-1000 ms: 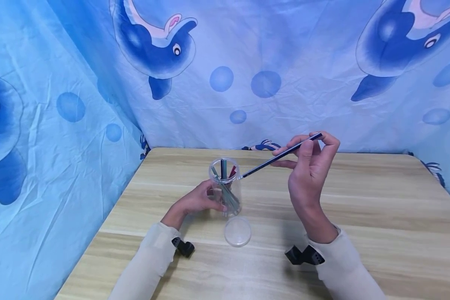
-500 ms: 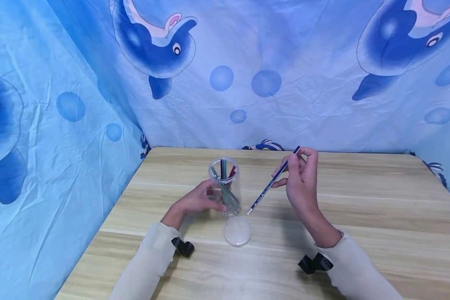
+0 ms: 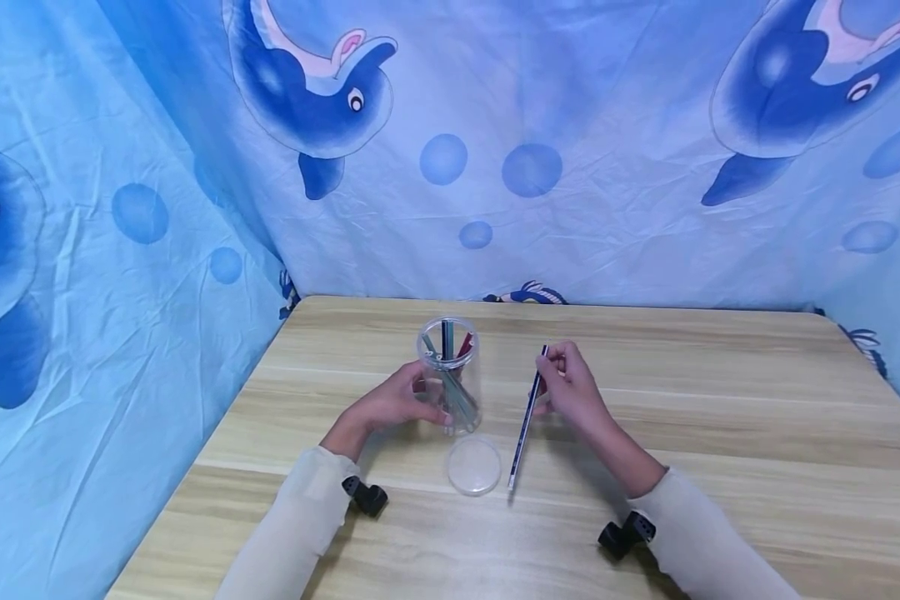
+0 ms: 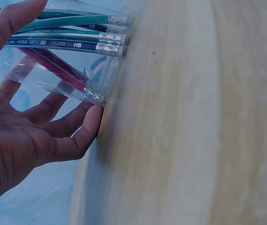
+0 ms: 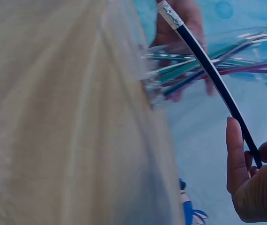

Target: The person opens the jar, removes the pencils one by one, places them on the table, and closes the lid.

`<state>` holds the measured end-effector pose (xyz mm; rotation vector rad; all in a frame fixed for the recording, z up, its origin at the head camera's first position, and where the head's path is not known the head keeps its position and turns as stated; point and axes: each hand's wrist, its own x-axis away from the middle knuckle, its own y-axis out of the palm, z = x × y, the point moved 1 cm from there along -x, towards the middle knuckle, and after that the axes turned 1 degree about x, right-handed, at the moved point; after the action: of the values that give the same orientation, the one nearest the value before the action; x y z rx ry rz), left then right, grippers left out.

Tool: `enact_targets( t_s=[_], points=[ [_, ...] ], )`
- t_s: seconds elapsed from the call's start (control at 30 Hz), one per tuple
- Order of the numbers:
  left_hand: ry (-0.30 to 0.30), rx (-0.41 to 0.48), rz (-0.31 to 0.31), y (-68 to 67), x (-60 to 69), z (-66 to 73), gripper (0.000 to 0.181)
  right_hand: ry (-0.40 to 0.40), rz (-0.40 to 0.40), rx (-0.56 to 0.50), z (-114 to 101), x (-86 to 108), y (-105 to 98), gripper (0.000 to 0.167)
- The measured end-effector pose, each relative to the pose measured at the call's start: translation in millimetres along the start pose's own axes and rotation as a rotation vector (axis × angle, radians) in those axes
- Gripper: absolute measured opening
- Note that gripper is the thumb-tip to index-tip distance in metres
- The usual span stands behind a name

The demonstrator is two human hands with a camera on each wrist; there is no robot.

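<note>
A clear plastic jar (image 3: 478,379) stands upright on the table, its top uncovered. Several green, dark blue and red pencils (image 4: 77,44) lean inside, their silver eraser ends at the jar's bottom. My left hand (image 3: 397,402) holds the jar low on its left side, thumb in front and fingers behind. To the right of the jar, my right hand (image 3: 572,390) pinches a dark blue pencil (image 3: 526,429) near its upper end. The pencil's silver eraser end (image 5: 171,15) slants down toward the table; whether it touches cannot be told. Beside it lies a round clear lid (image 3: 474,467).
The wood-grain table (image 3: 720,400) extends well to the right of both hands. A blue dolphin-print cloth (image 3: 607,208) hangs behind it and along the left side. Small black cameras (image 3: 626,535) sit on both wrists.
My right hand has come down and left with the pencil, which has swung from a shallow slant to a steep one, eraser end now beside the lid. The left hand and jar stay put.
</note>
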<state>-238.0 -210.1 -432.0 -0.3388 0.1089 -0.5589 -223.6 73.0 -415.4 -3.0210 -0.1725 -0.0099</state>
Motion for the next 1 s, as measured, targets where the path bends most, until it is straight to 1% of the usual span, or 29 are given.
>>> enact_targets(
  t_s=[0.17, 0.27, 0.33, 0.47, 0.57, 0.7, 1.0],
  points=[
    [-0.010, -0.002, 0.005, 0.3, -0.8, -0.5, 0.075, 0.019, -0.029, 0.046, 15, -2.5, 8, 0.028],
    [-0.011, -0.010, 0.005, -0.1, -2.6, 0.1, 0.074, 0.020, -0.064, 0.064, 20, -4.2, 9, 0.037],
    [-0.008, -0.017, 0.004, -0.3, -4.5, 1.1, 0.074, 0.019, -0.085, 0.078, 22, -5.8, 9, 0.041],
    [0.003, -0.015, 0.003, -0.6, -7.4, 1.2, 0.075, 0.020, -0.110, 0.092, 27, -10.3, 6, 0.037],
    [0.009, 0.003, 0.004, -1.6, -6.8, 0.6, 0.076, 0.040, -0.154, 0.078, 31, -12.8, 6, 0.033],
    [-0.003, 0.008, 0.011, -2.7, -3.8, -0.4, 0.074, 0.067, -0.213, 0.060, 36, -13.8, 8, 0.033],
    [-0.020, 0.003, -0.001, -1.6, -0.2, -0.4, 0.073, 0.086, -0.229, 0.056, 47, -13.5, 13, 0.032]
  ],
)
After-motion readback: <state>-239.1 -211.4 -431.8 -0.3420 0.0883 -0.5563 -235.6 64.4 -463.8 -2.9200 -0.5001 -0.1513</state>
